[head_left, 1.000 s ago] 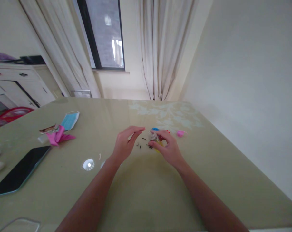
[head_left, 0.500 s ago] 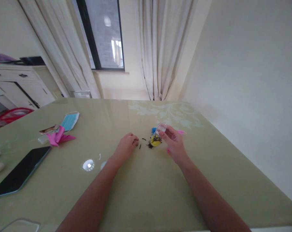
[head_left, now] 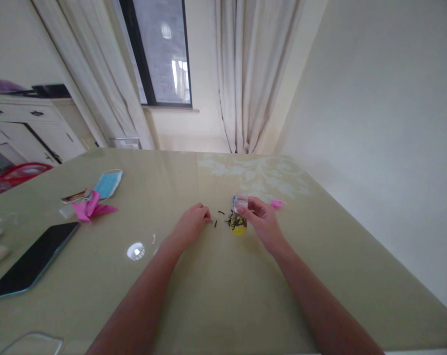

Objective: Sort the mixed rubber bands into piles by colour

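My right hand point(head_left: 264, 219) grips a small clear plastic bottle point(head_left: 240, 213) by its upper part between thumb and fingers. The bottle stands nearly upright, with yellow at its bottom and dark pieces above that. Beside it lie several small black pieces point(head_left: 221, 212) loose on the table. Just left of these, my left hand point(head_left: 194, 221) rests on the table with its fingertips pinched together. What those fingers hold, if anything, is hidden. Behind the bottle a bit of a blue thing point(head_left: 234, 198) shows, mostly covered.
A small pink thing point(head_left: 277, 204) lies beyond my right hand. To the left are a pink folded paper shape point(head_left: 92, 208), a blue face mask point(head_left: 108, 185) and a dark tablet point(head_left: 33, 259). A wall point(head_left: 386, 123) borders the table's right side.
The bottle has gone from tilted to nearly upright, and its yellow bottom is lower and nearer me. It now covers more of the blue thing. My left hand has barely shifted.
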Demonstrator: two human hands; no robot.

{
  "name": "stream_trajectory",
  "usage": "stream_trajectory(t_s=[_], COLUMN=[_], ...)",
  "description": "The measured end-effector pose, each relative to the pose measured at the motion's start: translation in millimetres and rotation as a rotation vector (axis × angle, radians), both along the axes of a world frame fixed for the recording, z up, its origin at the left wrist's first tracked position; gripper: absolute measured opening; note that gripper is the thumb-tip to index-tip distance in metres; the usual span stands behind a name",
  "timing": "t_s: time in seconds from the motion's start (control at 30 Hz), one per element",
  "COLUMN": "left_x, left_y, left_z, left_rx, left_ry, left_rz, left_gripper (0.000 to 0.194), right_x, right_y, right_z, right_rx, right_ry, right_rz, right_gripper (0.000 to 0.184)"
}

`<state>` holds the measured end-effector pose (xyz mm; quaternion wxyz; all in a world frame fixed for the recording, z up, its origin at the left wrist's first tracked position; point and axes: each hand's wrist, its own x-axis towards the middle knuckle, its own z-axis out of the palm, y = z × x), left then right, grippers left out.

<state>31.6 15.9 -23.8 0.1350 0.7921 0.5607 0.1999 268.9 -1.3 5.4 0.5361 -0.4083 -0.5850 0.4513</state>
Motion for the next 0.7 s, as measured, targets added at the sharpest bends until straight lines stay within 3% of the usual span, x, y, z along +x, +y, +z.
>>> stream_trajectory(t_s=[0.1,0.23,0.3,0.43,0.7], left_x=[5.0,16.9,21.6,27.5,34.9], left_y=[-1.4,-10.2,-16.7,-26.7,-30.1], left_z=[6.8,24.7,33.5,42.9,42.3], left_rx=[0.089,0.322,0.416,0.465,0.418], left_ry=[-0.137,-0.570,-0.676,-0.701,-0.705], left_rz=[0.014,0.025,0.015,-0.070,-0.184], left_gripper=[0.014,0.010,0.008,0.010,0.013], right_x=[0.2,-1.5,-3.1,-5.0,-7.6], right_y=[-0.3,-1.5,-2.4,-3.9,-7.4], right_z=[-0.6,-1.9,-2.8,-5.8,-6.0], right_rx=[0.010,0.060,0.085,0.111,0.182], right_ry=[-0.053,-0.151,-0.208,-0.288,-0.324], right_rz=[-0.001,0.005,-0.001,-0.022,-0.014], right_gripper=[0.039,0.040,0.042,0.048,0.047])
